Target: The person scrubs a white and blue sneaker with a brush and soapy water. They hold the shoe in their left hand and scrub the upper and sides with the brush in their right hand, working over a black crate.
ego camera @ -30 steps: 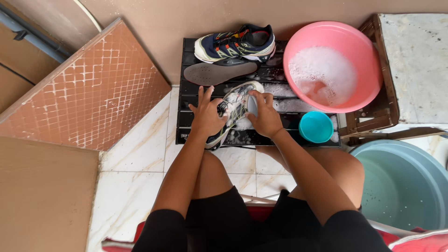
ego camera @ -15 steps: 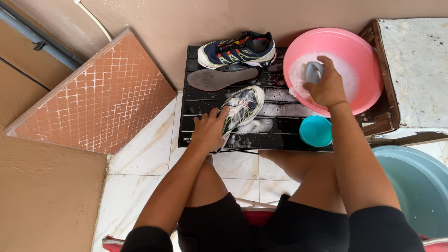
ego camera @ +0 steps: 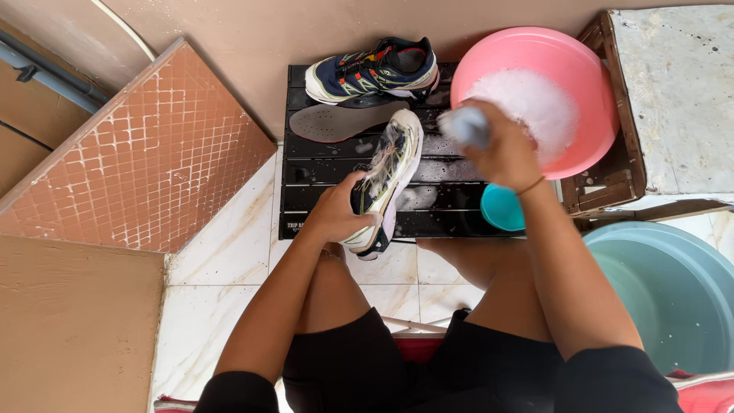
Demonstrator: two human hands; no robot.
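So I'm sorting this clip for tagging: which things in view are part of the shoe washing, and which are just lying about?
In use:
left hand gripping the soapy shoe
right hand holding a brush
pink basin of suds
black slatted rack

Lying about:
second shoe
insole
teal cup
large teal tub
tiled board

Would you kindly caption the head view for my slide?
Left hand steadies a soapy shoe on a black rack; right hand lifts a brush from pink basin.
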